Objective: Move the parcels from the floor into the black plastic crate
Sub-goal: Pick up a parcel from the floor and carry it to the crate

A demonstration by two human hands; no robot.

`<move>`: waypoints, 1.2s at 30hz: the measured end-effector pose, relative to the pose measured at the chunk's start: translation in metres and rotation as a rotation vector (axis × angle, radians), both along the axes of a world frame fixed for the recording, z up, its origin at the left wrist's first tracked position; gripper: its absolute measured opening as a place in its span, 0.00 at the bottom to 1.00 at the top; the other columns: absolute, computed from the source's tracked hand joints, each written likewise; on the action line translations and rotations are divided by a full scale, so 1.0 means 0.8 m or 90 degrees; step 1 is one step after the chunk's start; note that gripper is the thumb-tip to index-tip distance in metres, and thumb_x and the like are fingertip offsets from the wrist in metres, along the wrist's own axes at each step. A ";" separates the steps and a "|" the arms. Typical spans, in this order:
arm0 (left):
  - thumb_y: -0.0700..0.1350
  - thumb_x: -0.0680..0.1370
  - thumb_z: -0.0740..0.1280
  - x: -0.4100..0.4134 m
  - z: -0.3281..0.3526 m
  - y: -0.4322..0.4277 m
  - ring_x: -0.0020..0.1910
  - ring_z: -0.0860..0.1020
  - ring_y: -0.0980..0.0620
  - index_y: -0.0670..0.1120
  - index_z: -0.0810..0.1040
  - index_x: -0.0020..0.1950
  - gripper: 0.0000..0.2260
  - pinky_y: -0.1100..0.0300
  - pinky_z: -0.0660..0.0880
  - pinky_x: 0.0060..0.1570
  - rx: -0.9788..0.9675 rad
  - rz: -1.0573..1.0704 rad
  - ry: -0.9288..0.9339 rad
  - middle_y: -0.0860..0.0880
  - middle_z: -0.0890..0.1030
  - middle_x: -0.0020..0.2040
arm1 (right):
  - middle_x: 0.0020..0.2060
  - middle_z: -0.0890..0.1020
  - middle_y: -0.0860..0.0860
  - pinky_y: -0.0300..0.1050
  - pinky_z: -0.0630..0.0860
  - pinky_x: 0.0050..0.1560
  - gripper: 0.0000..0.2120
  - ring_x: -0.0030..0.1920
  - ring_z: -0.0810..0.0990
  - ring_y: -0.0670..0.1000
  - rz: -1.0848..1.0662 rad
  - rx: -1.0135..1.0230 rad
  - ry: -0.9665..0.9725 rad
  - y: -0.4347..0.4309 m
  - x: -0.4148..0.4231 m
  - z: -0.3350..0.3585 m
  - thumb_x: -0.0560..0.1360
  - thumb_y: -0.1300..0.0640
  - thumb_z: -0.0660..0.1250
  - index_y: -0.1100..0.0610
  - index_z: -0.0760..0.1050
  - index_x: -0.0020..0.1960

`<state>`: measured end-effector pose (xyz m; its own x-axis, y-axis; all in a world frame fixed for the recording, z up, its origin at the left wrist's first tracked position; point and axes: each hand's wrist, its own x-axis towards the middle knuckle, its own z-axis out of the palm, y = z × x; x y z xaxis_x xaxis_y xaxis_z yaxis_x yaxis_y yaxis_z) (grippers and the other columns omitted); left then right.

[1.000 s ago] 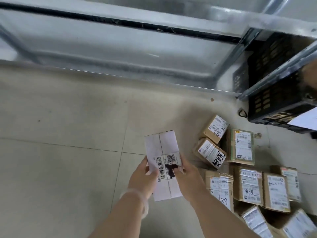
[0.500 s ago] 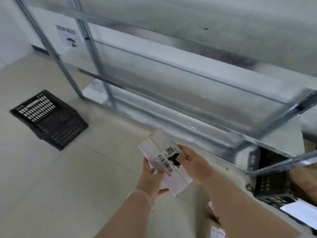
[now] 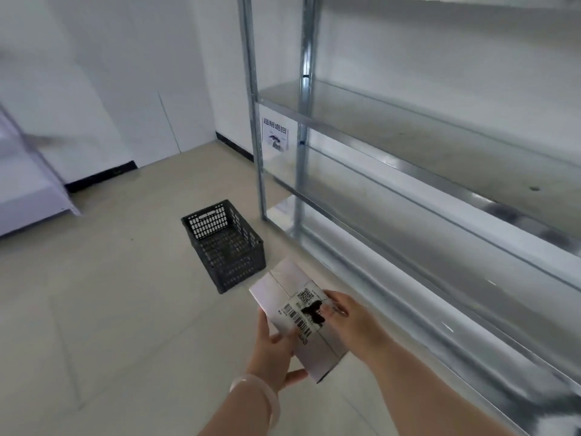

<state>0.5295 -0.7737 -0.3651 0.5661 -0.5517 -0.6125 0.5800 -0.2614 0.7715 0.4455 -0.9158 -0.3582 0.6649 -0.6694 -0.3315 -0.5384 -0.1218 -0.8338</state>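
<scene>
The parcel should be carried over the crate, which stands on the floor ahead and left, and lowered in flat, not tossed. It is held in the air between both hands: the left hand grips its near edge from below, the right hand pinches its labelled right side.

Single head-worn wide-angle view, looking forward and down across the tiled floor, forearms entering from the lower edge nearest the lens, black plastic crate farther ahead at centre, metal shelving along the right
</scene>
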 end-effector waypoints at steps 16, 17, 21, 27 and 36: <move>0.46 0.79 0.64 0.403 0.019 0.040 0.57 0.79 0.51 0.68 0.61 0.69 0.25 0.46 0.81 0.38 -0.001 0.041 0.041 0.51 0.82 0.56 | 0.60 0.80 0.49 0.39 0.68 0.60 0.18 0.60 0.77 0.47 0.057 0.026 0.012 0.035 0.415 0.033 0.78 0.52 0.66 0.49 0.73 0.68; 0.45 0.79 0.64 0.423 0.016 0.031 0.58 0.79 0.51 0.68 0.61 0.69 0.24 0.46 0.81 0.37 -0.001 0.043 0.045 0.52 0.82 0.56 | 0.61 0.79 0.49 0.39 0.68 0.61 0.18 0.61 0.76 0.47 0.062 0.028 0.018 0.026 0.436 0.030 0.78 0.52 0.66 0.49 0.73 0.68; 0.45 0.80 0.64 0.516 0.007 -0.015 0.58 0.78 0.49 0.67 0.58 0.72 0.27 0.43 0.81 0.39 0.011 0.053 0.045 0.49 0.80 0.57 | 0.63 0.78 0.49 0.44 0.68 0.66 0.19 0.64 0.75 0.48 0.059 0.059 0.017 -0.021 0.531 0.015 0.79 0.52 0.65 0.48 0.72 0.69; 0.41 0.81 0.61 0.652 0.018 -0.081 0.45 0.81 0.53 0.63 0.62 0.70 0.23 0.42 0.81 0.41 0.006 0.047 0.050 0.50 0.81 0.53 | 0.56 0.80 0.47 0.45 0.71 0.61 0.14 0.58 0.77 0.47 0.026 0.104 0.036 -0.092 0.668 -0.002 0.77 0.54 0.66 0.51 0.73 0.62; 0.41 0.80 0.62 0.844 -0.029 -0.149 0.46 0.79 0.51 0.61 0.61 0.72 0.24 0.46 0.81 0.35 0.038 -0.002 0.098 0.48 0.81 0.52 | 0.58 0.81 0.47 0.52 0.70 0.67 0.16 0.61 0.77 0.49 -0.031 0.113 0.065 -0.146 0.834 -0.048 0.78 0.49 0.64 0.48 0.75 0.65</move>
